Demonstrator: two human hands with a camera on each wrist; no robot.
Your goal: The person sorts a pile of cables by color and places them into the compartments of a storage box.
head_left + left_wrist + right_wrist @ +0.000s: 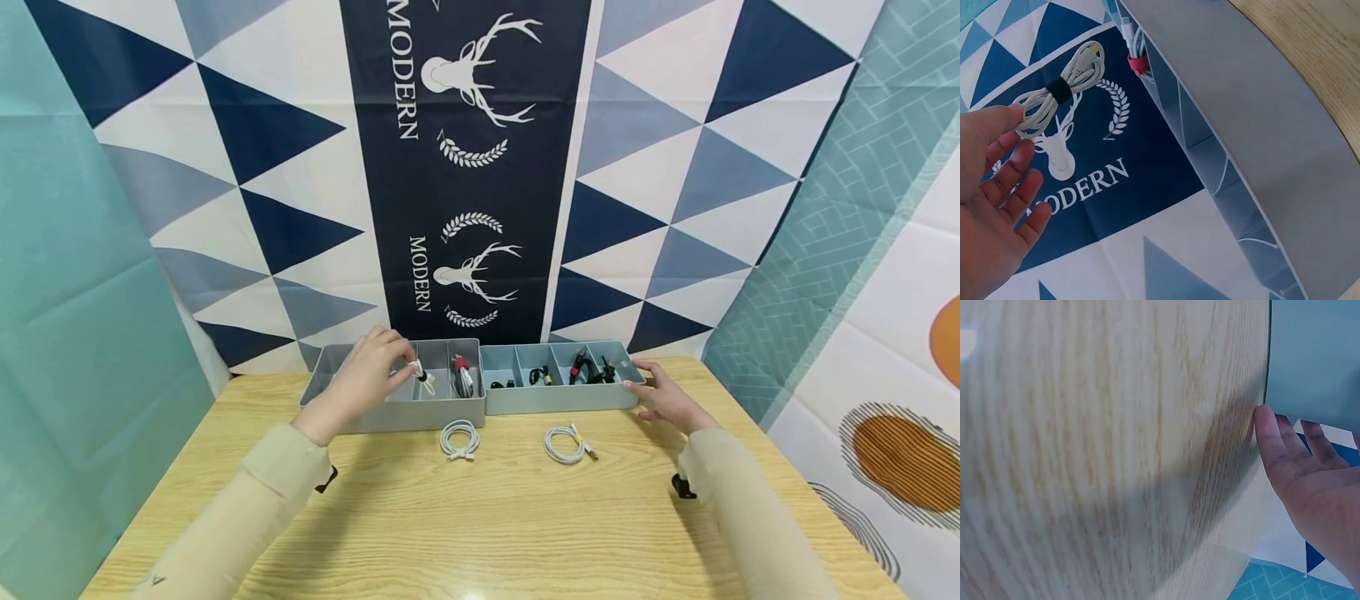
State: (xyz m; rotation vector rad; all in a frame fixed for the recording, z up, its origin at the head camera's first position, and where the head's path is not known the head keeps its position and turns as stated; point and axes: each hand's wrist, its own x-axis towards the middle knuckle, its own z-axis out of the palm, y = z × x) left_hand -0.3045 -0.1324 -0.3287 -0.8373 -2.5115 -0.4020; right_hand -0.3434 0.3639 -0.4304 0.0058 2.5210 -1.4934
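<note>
Head view forward and down, close wrist views, head and right wrist sharing blue box (562,402)

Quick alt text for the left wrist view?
The left hand pinches a white cable bundle bound by a black strap. At picture right, a gray divided box holds another bundle with a red strap; behind is a deer-print cloth.

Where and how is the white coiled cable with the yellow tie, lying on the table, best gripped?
Probably at the yellow tie on the right side of the white coiled cable, pinched from above by the right hand. The coil lies flat on the table, and the tie gathers its strands, so a pinch there should keep the loops together.
</note>
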